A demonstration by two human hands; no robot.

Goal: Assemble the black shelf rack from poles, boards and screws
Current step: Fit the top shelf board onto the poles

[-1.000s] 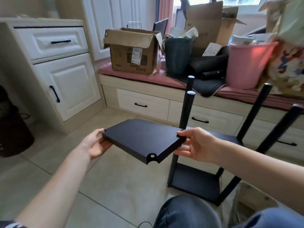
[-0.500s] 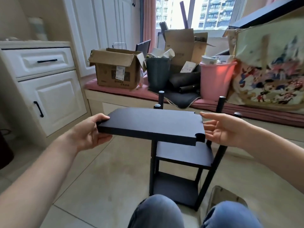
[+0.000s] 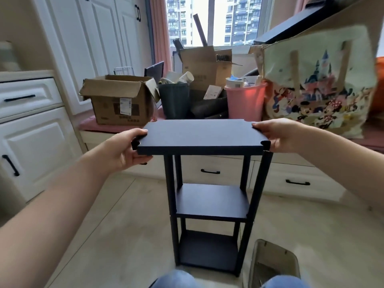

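Observation:
A black board (image 3: 202, 135) with notched corners lies level over the tops of the black rack's poles (image 3: 257, 196). My left hand (image 3: 124, 150) grips its left end, thumb on top. My right hand (image 3: 274, 136) grips its right end. Below, the rack stands upright on the floor with a middle board (image 3: 212, 201) and a bottom board (image 3: 207, 249) fixed between the poles. The pole tops are hidden under the held board, so I cannot tell whether it rests on them.
A window bench behind the rack carries a cardboard box (image 3: 118, 100), a dark bin (image 3: 175, 101), a pink bucket (image 3: 245, 102) and a printed tote bag (image 3: 318, 84). White cabinets (image 3: 31, 125) stand left. A beige container (image 3: 272, 265) sits on the floor by my knees.
The board has swung from my left side to a level position over the rack's poles. My right hand, open beside it half a second ago, now grips its right end.

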